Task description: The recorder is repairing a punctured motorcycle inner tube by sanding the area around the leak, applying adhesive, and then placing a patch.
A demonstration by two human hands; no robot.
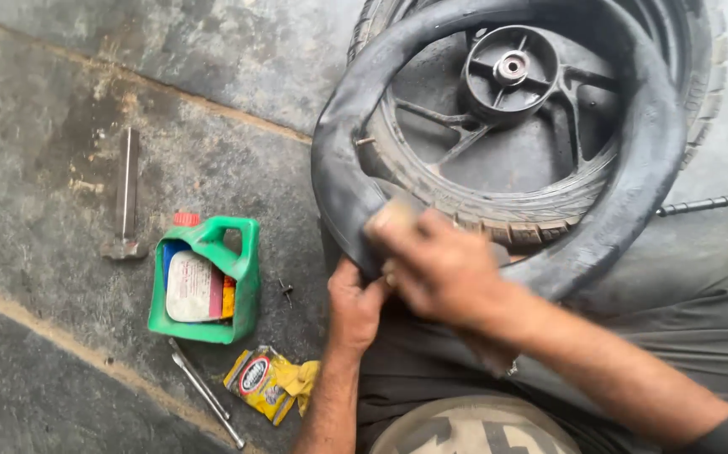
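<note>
A black rubber inner tube [343, 160] loops over a motorcycle wheel [511, 71] with a dark spoked rim and treaded tyre lying on the floor. My left hand [354, 304] grips the tube's lower left part from beneath. My right hand [439, 265], blurred, presses a small tan block [391, 220] against the tube right above the left hand.
On the concrete floor to the left lie a cut-open green plastic jug [208, 282] holding small packets, a metal bar tool [127, 193], a thin wrench [206, 393], a yellow pouch [267, 382] and a small valve part [286, 291]. A metal rod [713, 203] lies at right. My grey trousers [683, 303] fill the lower right.
</note>
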